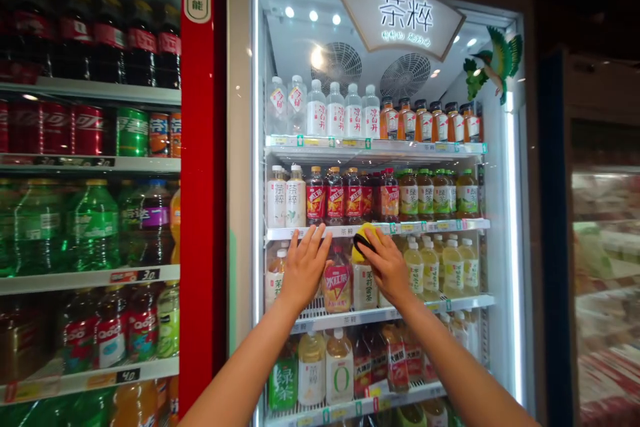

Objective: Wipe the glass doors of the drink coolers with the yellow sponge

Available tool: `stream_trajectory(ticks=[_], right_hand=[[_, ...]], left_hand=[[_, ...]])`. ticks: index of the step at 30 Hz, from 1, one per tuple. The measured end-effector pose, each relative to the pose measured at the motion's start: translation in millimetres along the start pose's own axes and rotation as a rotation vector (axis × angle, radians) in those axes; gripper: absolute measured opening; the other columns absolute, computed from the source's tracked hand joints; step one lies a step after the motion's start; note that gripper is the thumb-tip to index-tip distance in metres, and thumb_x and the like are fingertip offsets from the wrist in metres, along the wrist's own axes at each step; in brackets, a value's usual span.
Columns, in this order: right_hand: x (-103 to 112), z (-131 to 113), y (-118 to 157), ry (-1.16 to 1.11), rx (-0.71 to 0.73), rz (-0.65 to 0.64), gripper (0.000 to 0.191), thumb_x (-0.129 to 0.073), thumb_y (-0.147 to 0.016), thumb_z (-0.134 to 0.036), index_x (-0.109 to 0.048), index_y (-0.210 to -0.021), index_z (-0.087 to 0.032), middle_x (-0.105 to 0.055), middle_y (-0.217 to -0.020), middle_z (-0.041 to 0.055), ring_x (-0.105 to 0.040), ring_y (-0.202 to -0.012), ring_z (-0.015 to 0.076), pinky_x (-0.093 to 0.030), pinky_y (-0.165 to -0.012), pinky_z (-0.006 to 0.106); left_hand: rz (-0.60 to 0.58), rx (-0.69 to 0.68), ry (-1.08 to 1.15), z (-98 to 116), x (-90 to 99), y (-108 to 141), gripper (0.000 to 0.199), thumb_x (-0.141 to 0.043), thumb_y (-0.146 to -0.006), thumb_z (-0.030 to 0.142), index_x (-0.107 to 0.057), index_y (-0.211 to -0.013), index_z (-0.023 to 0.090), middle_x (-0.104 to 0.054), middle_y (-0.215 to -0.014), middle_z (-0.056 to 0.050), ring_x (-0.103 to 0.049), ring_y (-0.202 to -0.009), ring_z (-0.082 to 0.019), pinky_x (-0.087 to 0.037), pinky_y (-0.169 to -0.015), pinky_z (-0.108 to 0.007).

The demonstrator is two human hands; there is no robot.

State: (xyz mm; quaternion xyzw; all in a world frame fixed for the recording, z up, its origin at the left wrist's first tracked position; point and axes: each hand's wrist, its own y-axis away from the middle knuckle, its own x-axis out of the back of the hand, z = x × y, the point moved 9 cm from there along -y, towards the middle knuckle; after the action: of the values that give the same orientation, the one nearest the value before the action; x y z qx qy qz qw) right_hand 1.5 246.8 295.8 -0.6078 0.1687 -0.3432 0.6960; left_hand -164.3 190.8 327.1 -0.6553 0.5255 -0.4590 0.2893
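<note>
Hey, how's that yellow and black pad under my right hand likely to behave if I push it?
The yellow and black pad will probably squash rather than stay stiff, since its rounded yellow part looks soft and spongy. It's likely light, being small enough for the right hand to cover much of it.

White shelves inside a lit drinks cooler (241,147) hold rows of upright bottles. The top shelf (385,147) carries clear bottles (344,113) on the left and amber bottles (429,125) on the right. On the second shelf (435,227) stand white bottles (287,200), then red-labelled bottles (335,197), then green-labelled bottles (442,195). The third shelf (320,324) has pale yellow bottles (453,267) at its right; the fourth shelf (345,411), pale bottles (311,372) left of dark ones. Left, a neighbouring cooler's shelves (60,282) carry dark bottles (107,40) above, cans (90,130) below these.
</note>
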Motion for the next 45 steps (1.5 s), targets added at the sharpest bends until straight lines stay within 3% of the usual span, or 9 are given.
stream_trajectory(ticks=[4, 8, 12, 16, 21, 25, 33, 38, 45], right_hand=[[10.6, 25.2, -38.5, 0.013, -0.157, 0.168, 0.073, -0.045, -0.088, -0.002, -0.046, -0.154, -0.033, -0.035, -0.166, 0.0046, -0.022, -0.157, 0.0271, -0.033, -0.122, 0.06], [-15.1, -7.6, -88.8, 0.05, -0.21, 0.151, 0.078, -0.044, -0.084, 0.002, -0.043, -0.156, -0.028, -0.029, -0.168, 0.0061, -0.01, -0.159, 0.0265, -0.027, -0.125, 0.061], [-38.2, -56.8, -63.0, 0.027, -0.06, -0.021, 0.078, -0.048, -0.083, 0.002, -0.044, -0.155, -0.027, -0.031, -0.168, 0.0063, -0.012, -0.159, 0.0246, -0.028, -0.126, 0.056], [-27.8, -50.9, -17.1, 0.018, 0.039, -0.071, 0.078, -0.049, -0.082, 0.003, -0.047, -0.153, -0.031, -0.041, -0.163, 0.0058, -0.023, -0.157, 0.0247, -0.03, -0.124, 0.057], [-10.1, -9.6, -66.2, 0.073, -0.155, 0.127, 0.086, -0.045, -0.08, 0.003, -0.037, -0.159, -0.031, -0.028, -0.169, 0.0058, -0.014, -0.159, 0.0298, -0.029, -0.122, 0.064], [-32.4, -41.7, -111.9, 0.069, -0.122, 0.105, 0.081, -0.045, -0.084, 0.003, -0.039, -0.158, -0.029, -0.026, -0.169, 0.0053, -0.009, -0.159, 0.0274, -0.028, -0.125, 0.06], [-28.7, -63.5, -38.4, 0.002, 0.141, -0.036, 0.061, -0.047, -0.094, -0.001, -0.055, -0.146, -0.031, -0.047, -0.159, 0.0043, -0.026, -0.156, 0.0225, -0.033, -0.124, 0.053], [-23.0, -41.5, -86.5, -0.025, -0.049, 0.088, 0.076, -0.047, -0.086, 0.004, -0.045, -0.154, -0.028, -0.034, -0.166, 0.0072, -0.014, -0.159, 0.0272, -0.029, -0.124, 0.06], [-49.3, -109.3, -76.1, -0.023, 0.113, 0.08, 0.051, -0.048, -0.097, -0.005, -0.058, -0.143, -0.024, -0.046, -0.16, 0.0072, -0.022, -0.157, 0.0241, -0.036, -0.123, 0.051]], left_hand=[[0.007, 0.018, -0.035, -14.6, 9.0, 0.3, 0.051, -0.053, -0.099, 0.031, -0.051, -0.148, 0.017, -0.048, -0.158, -0.014, -0.041, -0.149, -0.029, -0.029, -0.126, -0.053], [0.004, 0.061, -0.03, -27.6, 13.4, 2.2, 0.056, -0.052, -0.099, 0.03, -0.044, -0.153, 0.014, -0.047, -0.158, -0.016, -0.04, -0.15, -0.028, -0.03, -0.125, -0.049], [-0.018, 0.085, -0.011, -36.3, 12.5, 12.2, 0.066, -0.053, -0.098, 0.029, -0.032, -0.159, 0.016, -0.045, -0.159, -0.016, -0.038, -0.151, -0.028, -0.034, -0.123, -0.046], [-0.039, 0.07, -0.025, -44.1, 13.3, 22.4, 0.063, -0.052, -0.099, 0.028, -0.035, -0.158, 0.017, -0.047, -0.159, -0.016, -0.038, -0.151, -0.027, -0.036, -0.122, -0.046], [-0.006, 0.047, -0.058, -51.1, 17.0, 26.8, 0.06, -0.053, -0.1, 0.03, -0.039, -0.156, 0.013, -0.045, -0.159, -0.016, -0.036, -0.152, -0.028, -0.033, -0.124, -0.047], [0.02, 0.06, -0.101, -48.7, 12.9, 29.9, 0.062, -0.05, -0.101, 0.031, -0.035, -0.157, 0.012, -0.042, -0.161, -0.016, -0.032, -0.153, -0.028, -0.03, -0.126, -0.049], [-0.047, 0.088, -0.169, -45.7, 1.4, 37.4, 0.069, -0.046, -0.102, 0.028, -0.017, -0.163, 0.011, -0.031, -0.166, -0.015, -0.019, -0.157, -0.026, -0.03, -0.126, -0.047], [-0.087, 0.08, -0.207, -48.9, -0.3, 39.7, 0.075, -0.047, -0.101, 0.027, -0.009, -0.164, 0.011, -0.029, -0.166, -0.015, -0.021, -0.156, -0.025, -0.033, -0.125, -0.045], [-0.085, 0.12, -0.257, -52.9, 3.0, 53.7, 0.078, -0.044, -0.102, 0.026, 0.001, -0.163, 0.01, -0.029, -0.166, -0.016, -0.024, -0.156, -0.025, -0.037, -0.123, -0.045]])
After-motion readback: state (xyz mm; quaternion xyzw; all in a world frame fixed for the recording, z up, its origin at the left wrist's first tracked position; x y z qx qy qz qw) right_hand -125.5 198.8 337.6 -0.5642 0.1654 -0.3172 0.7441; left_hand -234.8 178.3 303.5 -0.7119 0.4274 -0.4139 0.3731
